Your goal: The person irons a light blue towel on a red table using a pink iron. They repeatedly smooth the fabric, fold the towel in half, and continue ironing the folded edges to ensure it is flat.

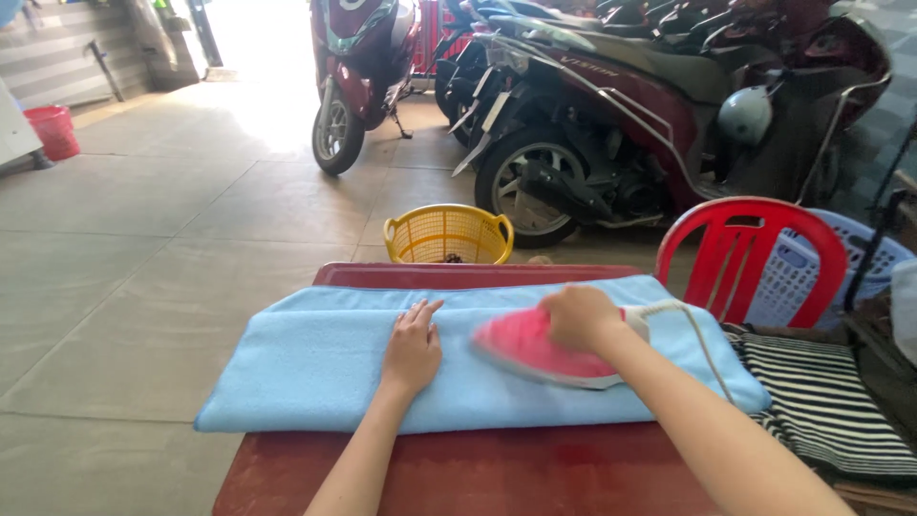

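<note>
A folded light blue towel (306, 358) lies across a dark red table (478, 473). My left hand (413, 346) rests flat on the towel near its middle, fingers together and pointing away from me. My right hand (580, 317) grips the handle of a pink and white iron (530, 349), which sits sole down on the towel just right of my left hand. The iron looks blurred. Its white cord (702, 334) runs off to the right over the towel's end.
A yellow plastic basket (449, 234) stands on the floor beyond the table. A red plastic chair (750, 253) holds a striped black and white cloth (821, 401) at right, with a pale blue basket (793, 272) behind. Parked scooters (611, 124) and a red bucket (53, 129) stand farther off.
</note>
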